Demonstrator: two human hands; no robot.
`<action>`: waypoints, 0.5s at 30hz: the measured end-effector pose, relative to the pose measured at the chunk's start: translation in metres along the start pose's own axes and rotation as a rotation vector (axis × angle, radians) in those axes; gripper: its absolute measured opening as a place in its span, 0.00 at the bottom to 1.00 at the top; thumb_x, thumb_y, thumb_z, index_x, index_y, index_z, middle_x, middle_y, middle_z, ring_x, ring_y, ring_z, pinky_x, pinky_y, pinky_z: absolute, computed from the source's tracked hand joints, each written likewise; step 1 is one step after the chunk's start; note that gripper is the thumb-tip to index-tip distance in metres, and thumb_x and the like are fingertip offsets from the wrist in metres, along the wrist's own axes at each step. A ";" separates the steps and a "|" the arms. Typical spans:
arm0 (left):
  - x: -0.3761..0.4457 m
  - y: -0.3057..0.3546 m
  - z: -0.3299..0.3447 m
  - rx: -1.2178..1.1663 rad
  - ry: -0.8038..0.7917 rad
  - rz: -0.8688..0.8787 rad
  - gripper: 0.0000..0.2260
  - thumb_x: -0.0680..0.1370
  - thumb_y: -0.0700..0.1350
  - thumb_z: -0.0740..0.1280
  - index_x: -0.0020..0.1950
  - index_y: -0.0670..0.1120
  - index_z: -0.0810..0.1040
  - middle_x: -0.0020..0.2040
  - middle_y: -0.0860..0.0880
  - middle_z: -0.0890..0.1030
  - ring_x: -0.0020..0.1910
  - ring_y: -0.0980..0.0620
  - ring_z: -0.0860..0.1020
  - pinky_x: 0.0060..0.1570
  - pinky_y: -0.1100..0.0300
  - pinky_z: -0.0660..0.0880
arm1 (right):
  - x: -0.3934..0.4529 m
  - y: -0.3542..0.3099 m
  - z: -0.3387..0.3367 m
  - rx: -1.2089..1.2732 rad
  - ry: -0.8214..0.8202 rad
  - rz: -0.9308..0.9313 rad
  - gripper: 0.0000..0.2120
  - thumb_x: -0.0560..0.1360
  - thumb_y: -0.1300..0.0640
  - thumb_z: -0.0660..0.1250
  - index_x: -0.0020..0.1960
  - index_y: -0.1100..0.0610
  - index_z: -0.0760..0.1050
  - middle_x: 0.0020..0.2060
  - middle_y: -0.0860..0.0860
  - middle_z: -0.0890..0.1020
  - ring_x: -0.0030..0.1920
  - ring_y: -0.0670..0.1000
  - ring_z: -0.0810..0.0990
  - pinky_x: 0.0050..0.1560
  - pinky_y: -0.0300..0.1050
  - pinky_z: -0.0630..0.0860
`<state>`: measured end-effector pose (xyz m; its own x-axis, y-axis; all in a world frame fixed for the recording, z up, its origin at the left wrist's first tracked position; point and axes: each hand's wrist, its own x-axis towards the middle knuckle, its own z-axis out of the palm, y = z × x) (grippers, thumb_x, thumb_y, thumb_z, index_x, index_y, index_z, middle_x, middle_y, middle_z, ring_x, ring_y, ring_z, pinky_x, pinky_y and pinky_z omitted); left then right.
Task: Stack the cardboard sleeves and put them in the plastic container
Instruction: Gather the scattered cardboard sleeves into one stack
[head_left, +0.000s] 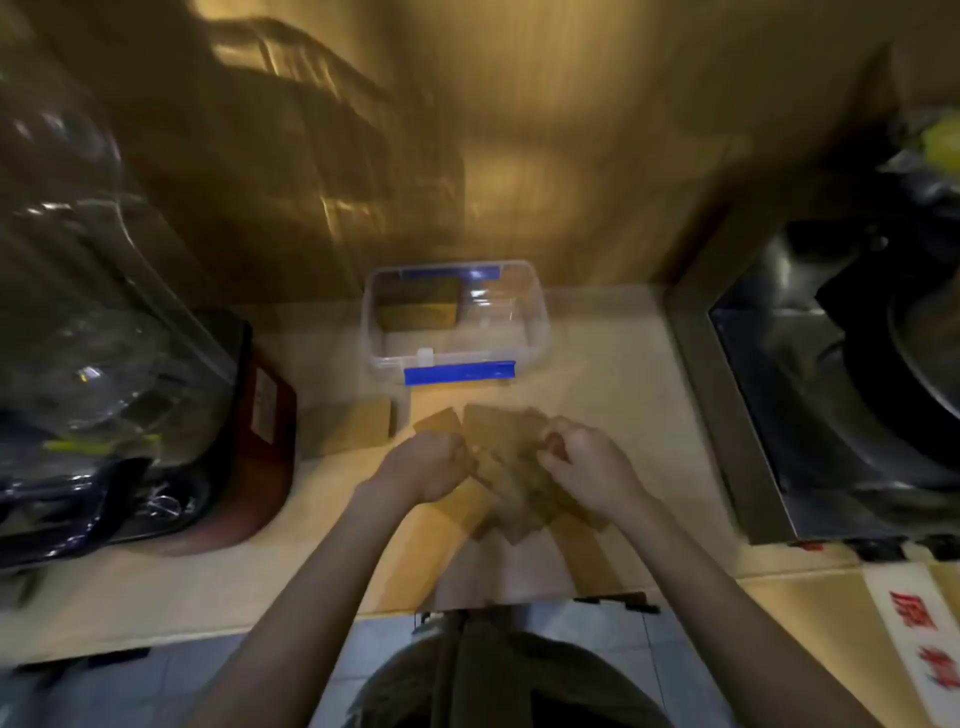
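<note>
A bunch of brown cardboard sleeves (511, 480) is held over the counter between both hands; motion blurs it. My left hand (428, 465) grips its left side and my right hand (587, 467) grips its right side. Another flat sleeve (345, 428) lies on the counter to the left, just in front of the container. The clear plastic container (537, 332) with blue clips stands open beyond the hands, against the wall. A brown piece shows at its back left; I cannot tell if it lies inside.
A dark red appliance (260, 441) with clear plastic ware on top stands at the left. A metal sink (841, 384) with a dark pan fills the right. The counter edge (208, 623) runs close to my body.
</note>
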<state>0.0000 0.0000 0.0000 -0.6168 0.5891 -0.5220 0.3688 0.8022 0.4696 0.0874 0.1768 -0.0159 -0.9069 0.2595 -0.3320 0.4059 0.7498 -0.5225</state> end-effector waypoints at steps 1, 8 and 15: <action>-0.001 -0.002 0.007 0.004 0.011 -0.013 0.14 0.76 0.49 0.59 0.54 0.43 0.76 0.59 0.41 0.78 0.58 0.42 0.75 0.55 0.53 0.72 | -0.004 0.007 0.005 -0.009 -0.003 0.031 0.15 0.72 0.56 0.64 0.58 0.57 0.72 0.55 0.60 0.80 0.55 0.60 0.78 0.53 0.49 0.74; 0.003 -0.015 0.067 0.091 -0.017 -0.087 0.22 0.75 0.53 0.60 0.67 0.45 0.65 0.72 0.43 0.63 0.66 0.41 0.67 0.59 0.49 0.70 | -0.021 0.053 0.046 0.077 -0.048 0.157 0.33 0.71 0.58 0.64 0.72 0.58 0.55 0.71 0.61 0.62 0.70 0.62 0.61 0.70 0.59 0.62; 0.003 -0.027 0.103 0.194 0.020 -0.085 0.35 0.75 0.56 0.58 0.75 0.49 0.43 0.78 0.44 0.42 0.76 0.45 0.44 0.72 0.45 0.52 | -0.029 0.071 0.063 -0.128 -0.011 0.212 0.34 0.73 0.56 0.62 0.74 0.56 0.50 0.74 0.62 0.54 0.74 0.62 0.50 0.74 0.57 0.50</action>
<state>0.0593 -0.0102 -0.0876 -0.6646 0.5182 -0.5383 0.4408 0.8536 0.2774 0.1496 0.1846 -0.0929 -0.8014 0.4128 -0.4329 0.5685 0.7507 -0.3366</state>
